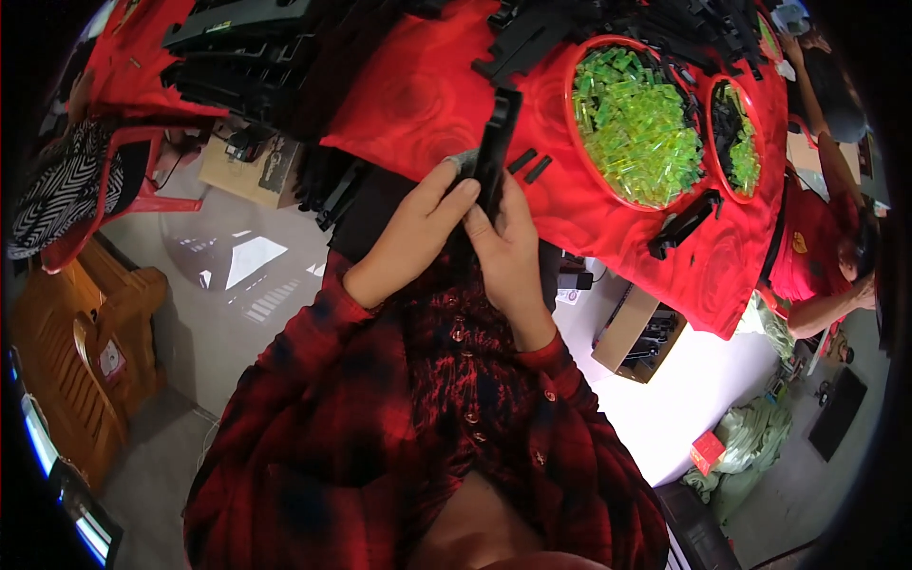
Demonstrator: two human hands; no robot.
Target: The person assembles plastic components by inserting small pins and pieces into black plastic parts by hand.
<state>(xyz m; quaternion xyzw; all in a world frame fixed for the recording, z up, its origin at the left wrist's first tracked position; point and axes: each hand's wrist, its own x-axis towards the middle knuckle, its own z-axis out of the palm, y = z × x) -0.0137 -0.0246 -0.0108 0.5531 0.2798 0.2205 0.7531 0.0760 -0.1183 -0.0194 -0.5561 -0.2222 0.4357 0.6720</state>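
A long black plastic part (pixel 496 142) stands up from between my two hands, its hooked end pointing away from me over the table edge. My left hand (pixel 418 220) has its thumb and fingers closed around the part's lower left side. A bit of greyish material (pixel 464 160) shows at those fingertips; I cannot make out what it is. From the other side my right hand (pixel 506 245) grips the same part, thumb along its front. Two small black strips (pixel 529 165) lie on the red tablecloth (pixel 408 100) just right of the part.
A red basin (pixel 573 114) of green-yellow translucent pieces stands at right, beside a smaller red basin (pixel 757 123). Another black part (pixel 686 224) lies near the edge. Black parts (pixel 247 62) pile up at far left. Cardboard boxes (pixel 249 169) sit below. People (pixel 817 237) are at right.
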